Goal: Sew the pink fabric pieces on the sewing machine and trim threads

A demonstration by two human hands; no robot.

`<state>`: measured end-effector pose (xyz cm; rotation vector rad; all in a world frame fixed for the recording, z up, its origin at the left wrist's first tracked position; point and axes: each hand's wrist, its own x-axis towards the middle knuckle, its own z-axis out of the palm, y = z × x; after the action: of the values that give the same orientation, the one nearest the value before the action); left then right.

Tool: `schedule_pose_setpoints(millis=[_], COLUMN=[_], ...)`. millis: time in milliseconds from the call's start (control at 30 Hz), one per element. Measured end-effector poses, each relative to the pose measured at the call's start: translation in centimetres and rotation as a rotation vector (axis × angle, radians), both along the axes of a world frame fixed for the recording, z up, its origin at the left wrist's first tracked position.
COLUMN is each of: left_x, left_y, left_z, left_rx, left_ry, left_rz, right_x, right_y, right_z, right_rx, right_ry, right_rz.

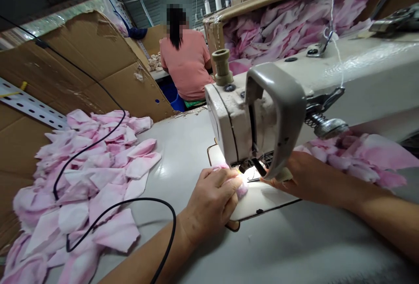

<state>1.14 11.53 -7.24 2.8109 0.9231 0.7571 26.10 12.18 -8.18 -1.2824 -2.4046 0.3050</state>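
My left hand (216,195) is closed in a pinch on a small piece of pink and white fabric (242,189), at the left of the needle area. Under the head of a sewing machine (227,122), a lamp lights the spot brightly. My right hand (296,174) reaches in from the right, its fingertips drawn together beside a thin dark metal piece (253,180). The machine's grey guard (288,113) covers some of those fingers, so what they hold cannot be made out.
A heap of pink and white fabric pieces (98,174) lies left, crossed by a black cable (119,203). More pieces (369,157) lie behind my right arm. A cardboard wall (85,65) borders the table. A co-worker (186,61) sits ahead, back turned.
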Motion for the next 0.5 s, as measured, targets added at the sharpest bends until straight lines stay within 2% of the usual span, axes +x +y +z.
schedule_pose_setpoints(millis=[267,500], left_x=[-0.1,0.1], left_y=[0.7,0.7], left_z=[0.0,0.0], left_rx=[0.012,0.042], left_ry=[-0.087,0.018], left_rz=[0.023,-0.033], right_x=[-0.9,-0.8], right_y=[-0.2,-0.4], right_z=[-0.4,0.5], right_rx=[-0.093,-0.084], right_ry=[-0.091,-0.093], right_rz=[0.015,0.009])
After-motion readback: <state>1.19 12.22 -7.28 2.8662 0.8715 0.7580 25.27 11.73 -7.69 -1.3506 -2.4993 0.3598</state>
